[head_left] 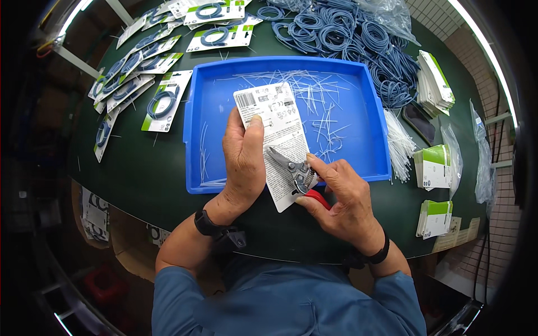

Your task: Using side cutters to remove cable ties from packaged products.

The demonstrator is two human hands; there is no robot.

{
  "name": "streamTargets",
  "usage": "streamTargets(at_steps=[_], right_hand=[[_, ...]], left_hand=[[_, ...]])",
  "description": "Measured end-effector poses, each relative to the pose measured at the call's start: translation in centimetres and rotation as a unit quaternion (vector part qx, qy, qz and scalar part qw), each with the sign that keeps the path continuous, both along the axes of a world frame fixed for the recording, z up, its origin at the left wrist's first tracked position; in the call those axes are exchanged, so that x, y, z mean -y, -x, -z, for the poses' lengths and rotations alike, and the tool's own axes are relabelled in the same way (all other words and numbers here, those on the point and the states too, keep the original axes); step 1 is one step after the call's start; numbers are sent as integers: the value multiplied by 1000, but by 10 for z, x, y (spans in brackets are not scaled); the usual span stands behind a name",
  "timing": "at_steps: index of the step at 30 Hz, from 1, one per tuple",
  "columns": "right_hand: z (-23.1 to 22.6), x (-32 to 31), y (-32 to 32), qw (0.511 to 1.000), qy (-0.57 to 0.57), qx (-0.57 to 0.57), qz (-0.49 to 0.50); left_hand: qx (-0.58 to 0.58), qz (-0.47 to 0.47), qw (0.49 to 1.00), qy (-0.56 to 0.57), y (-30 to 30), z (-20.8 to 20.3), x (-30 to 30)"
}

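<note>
My left hand [244, 157] grips a white printed backing card [274, 126] by its left edge, thumb on the face turned up toward me. Small barcode and text cover that face. In my right hand [346, 199] is a pair of pruning snips [300, 171] with red handles and a coil spring, its metal jaws lying over the lower middle of the card. Both hands are above the near part of a blue tray [193, 134], in which thin white cut tie ends [316, 87] lie scattered. What is on the card's far side is hidden.
Carded blue cable coils [162, 106] lie at the left and back left. Loose blue cable coils [342, 33] are heaped at the back. On the right are stacks of cards [434, 168], a bundle of white cable ties [399, 145], a dark phone-like slab [419, 123] and clear plastic bags [479, 151].
</note>
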State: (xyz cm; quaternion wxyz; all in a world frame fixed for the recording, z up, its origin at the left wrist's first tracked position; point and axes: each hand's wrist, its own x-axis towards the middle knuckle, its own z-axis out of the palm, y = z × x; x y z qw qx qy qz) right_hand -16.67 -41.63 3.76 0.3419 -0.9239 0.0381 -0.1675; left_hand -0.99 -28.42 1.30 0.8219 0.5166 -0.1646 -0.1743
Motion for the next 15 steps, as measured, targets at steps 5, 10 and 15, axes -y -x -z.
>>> streamTargets(at_steps=[5, 10, 15], right_hand=[[2, 0, 1, 1000, -6, 1, 3], [3, 1, 1, 1000, -22, -8, 9], [9, -2, -5, 1000, 4, 9, 0]], left_hand=[[1, 0, 1000, -6, 0, -2, -3], [9, -4, 1000, -7, 1, 0, -1], [1, -6, 1000, -1, 4, 2, 1]])
